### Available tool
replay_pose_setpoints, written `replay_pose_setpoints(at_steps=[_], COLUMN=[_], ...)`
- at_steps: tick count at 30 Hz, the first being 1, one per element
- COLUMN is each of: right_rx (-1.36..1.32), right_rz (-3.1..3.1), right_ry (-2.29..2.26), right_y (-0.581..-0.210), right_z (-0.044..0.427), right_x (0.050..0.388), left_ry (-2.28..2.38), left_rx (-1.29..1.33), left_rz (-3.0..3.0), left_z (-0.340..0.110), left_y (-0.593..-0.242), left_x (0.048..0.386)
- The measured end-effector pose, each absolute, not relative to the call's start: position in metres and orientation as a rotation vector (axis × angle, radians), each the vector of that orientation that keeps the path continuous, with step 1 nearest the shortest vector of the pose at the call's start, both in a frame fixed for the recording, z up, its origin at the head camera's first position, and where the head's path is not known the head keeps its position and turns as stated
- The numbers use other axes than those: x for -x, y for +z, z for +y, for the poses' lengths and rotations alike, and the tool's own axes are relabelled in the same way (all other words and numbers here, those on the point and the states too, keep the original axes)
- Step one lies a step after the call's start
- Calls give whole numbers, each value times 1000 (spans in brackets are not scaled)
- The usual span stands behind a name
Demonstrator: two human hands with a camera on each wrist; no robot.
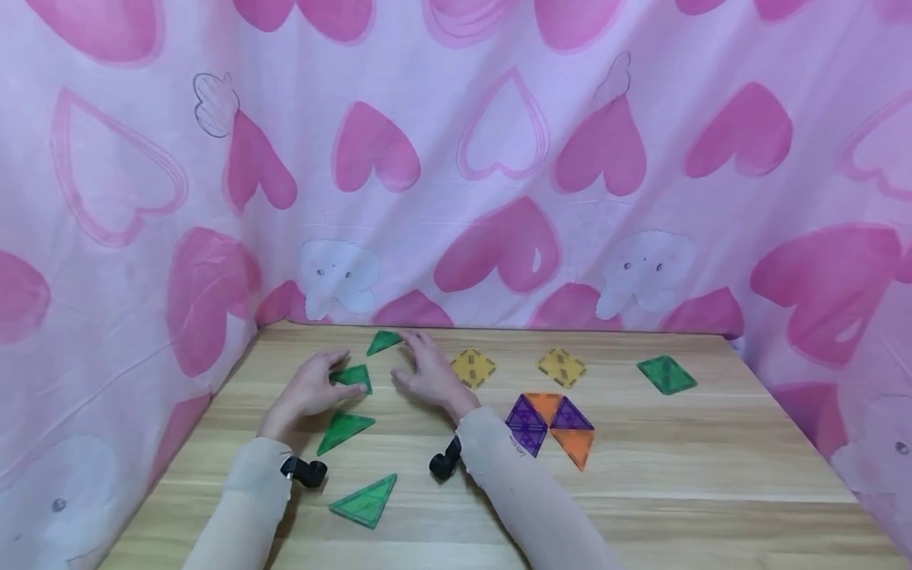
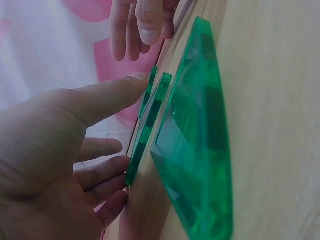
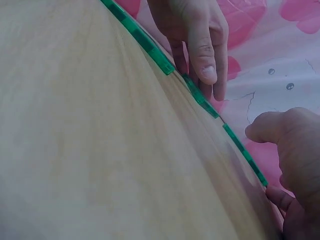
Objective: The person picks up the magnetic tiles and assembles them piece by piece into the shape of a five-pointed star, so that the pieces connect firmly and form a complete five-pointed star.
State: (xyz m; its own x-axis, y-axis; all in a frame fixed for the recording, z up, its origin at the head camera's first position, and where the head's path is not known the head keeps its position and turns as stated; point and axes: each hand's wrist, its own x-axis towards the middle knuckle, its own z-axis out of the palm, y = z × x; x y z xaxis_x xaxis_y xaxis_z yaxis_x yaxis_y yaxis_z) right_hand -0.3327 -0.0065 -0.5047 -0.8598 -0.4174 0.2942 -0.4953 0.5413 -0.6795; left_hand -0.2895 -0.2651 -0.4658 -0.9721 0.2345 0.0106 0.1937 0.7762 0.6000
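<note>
At the table's (image 1: pixel 641 507) far left, the left hand (image 1: pixel 309 388) is spread, thumb apart from fingers; the right hand (image 1: pixel 433 374) is spread too. One green triangle (image 1: pixel 359 377) lies between left thumb and fingers, the farthest triangle (image 1: pixel 383 341) at the right fingertips. Light edge contact, sliding flat, should prevent tipping.

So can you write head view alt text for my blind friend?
A left hand and right hand are each at a green triangular tile on a wooden table, two more green triangles nearer the viewer. To their right lie two yellow diamonds, a green diamond and a cluster of purple and orange triangles.
</note>
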Motion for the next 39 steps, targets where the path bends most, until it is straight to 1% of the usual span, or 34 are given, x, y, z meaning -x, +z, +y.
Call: replay_pose_setpoints(at_steps=[4, 9, 13, 22, 32, 35, 39], right_rx=[-851, -917, -939, -818, -701, -676, -682], right_rz=[-2718, -2830, -2887, -2847, -2770, -2783, -2778], right_ry=[1144, 933, 848, 883, 1125, 1087, 1057], right_y=[-505, -503, -500, -500, -503, -503, -502], right_z=[-7, -9, -10, -8, -4, -4, -4], right_x=[335, 337, 333, 330, 335, 333, 330], left_ry=[998, 1115, 1176, 1086, 1057, 1078, 1118], left_rx=[-332, -310, -305, -297, -346, -317, -215], left_rz=[2908, 2906, 2909, 2936, 3010, 3018, 2993], left_z=[-265, -264, -264, -263, -263, -264, -264], left_y=[-467, -469, -471, -473, -470, -471, -473], left_x=[289, 291, 290, 288, 291, 290, 288])
